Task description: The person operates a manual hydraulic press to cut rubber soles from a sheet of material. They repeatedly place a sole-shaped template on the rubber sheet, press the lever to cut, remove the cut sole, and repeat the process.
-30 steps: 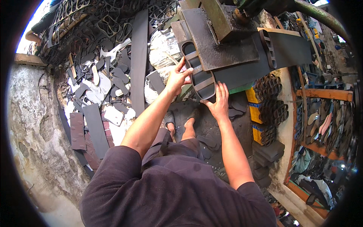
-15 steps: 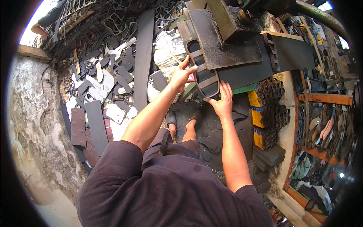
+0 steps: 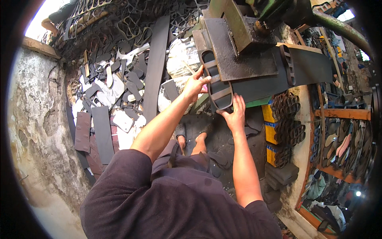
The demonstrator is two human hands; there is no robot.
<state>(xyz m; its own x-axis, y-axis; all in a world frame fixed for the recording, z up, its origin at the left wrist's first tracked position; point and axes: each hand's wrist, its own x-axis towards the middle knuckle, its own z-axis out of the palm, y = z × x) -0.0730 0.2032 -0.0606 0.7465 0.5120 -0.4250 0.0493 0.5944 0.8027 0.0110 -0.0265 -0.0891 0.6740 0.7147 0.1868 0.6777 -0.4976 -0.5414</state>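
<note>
While a sole-shaped, cross-barred frame (image 3: 215,78) lies on a black sheet (image 3: 258,84) along the edge of a press's dark plate (image 3: 246,57), both hands touch it. The left hand (image 3: 194,86) has thumb and forefinger parted at its left rim; whether it grips, I cannot tell. The right hand (image 3: 234,113) keeps its fingers straight and close together, thumb spread at the lower end. Beside yellow boxes (image 3: 270,133), their insides hidden, dark looped frames (image 3: 289,107) are stacked. Farther right, a wooden rack (image 3: 346,114) holds sole-shaped pieces (image 3: 343,144).
</note>
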